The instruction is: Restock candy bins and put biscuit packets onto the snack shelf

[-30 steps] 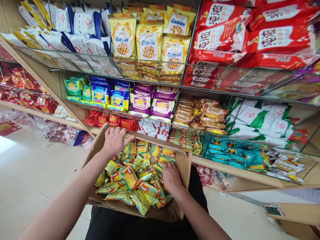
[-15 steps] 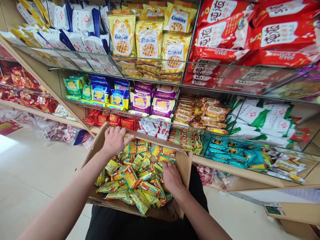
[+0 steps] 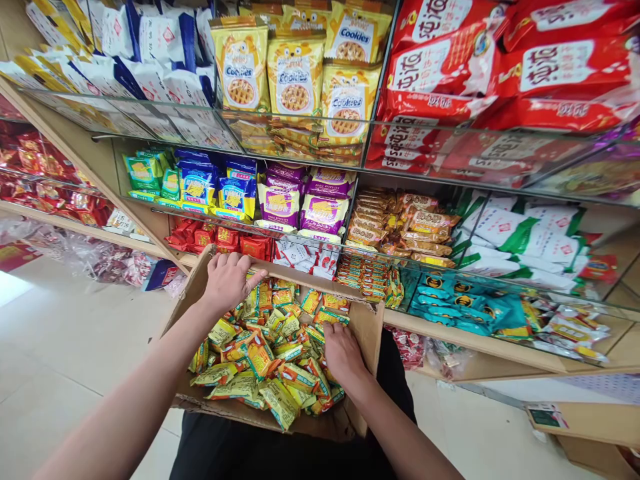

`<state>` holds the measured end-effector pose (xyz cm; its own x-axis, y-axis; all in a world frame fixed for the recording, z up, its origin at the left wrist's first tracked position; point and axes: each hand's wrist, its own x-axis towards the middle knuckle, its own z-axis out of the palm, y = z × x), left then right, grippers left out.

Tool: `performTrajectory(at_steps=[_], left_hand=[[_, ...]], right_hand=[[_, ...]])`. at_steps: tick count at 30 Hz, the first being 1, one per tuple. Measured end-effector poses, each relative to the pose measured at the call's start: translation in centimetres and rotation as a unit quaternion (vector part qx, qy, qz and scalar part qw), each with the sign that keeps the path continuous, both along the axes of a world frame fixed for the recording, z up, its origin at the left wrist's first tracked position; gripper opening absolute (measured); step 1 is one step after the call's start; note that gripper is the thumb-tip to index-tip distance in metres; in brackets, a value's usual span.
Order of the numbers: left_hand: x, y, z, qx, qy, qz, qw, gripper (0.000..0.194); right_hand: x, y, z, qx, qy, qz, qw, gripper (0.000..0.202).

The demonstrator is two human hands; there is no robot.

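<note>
An open cardboard box [image 3: 369, 327] rests on my lap, tilted against the lower shelf. Many small yellow, orange and green snack packets [image 3: 260, 357] lie loose inside it. My left hand [image 3: 231, 281] is closed over the far left rim of the box, thumb stretched to the right along the edge. Inside the box on the right, my right hand [image 3: 345, 353] reaches down into the packets with its fingers curled. Its fingertips are hidden, so what they hold cannot be made out.
Glass-fronted shelves stand ahead, with yellow cookie bags [image 3: 295, 80], red biscuit bags [image 3: 440, 67], purple biscuit packs [image 3: 325, 200] and teal packets [image 3: 455, 300]. Plastic bags of goods [image 3: 110, 260] lie under the left shelf. Tiled floor [image 3: 55, 373] shows on both sides.
The view has shifted very slightly. Both hands keep their places on the box and in the packets.
</note>
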<state>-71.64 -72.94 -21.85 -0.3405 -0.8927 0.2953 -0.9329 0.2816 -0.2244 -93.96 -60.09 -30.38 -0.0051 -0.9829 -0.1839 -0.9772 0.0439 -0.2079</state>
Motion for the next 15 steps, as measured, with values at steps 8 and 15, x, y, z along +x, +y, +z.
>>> performTrajectory(at_steps=[8,15], left_hand=[[-0.05,0.06,0.09,0.006,0.003,0.003,1.0,0.05],[0.03,-0.16,0.07,0.014,0.012,0.007,1.0,0.048]], right_hand=[[0.01,0.1,0.23,0.002,-0.003,0.001,1.0,0.044],[0.02,-0.02,0.27,-0.005,-0.016,0.004,1.0,0.045]])
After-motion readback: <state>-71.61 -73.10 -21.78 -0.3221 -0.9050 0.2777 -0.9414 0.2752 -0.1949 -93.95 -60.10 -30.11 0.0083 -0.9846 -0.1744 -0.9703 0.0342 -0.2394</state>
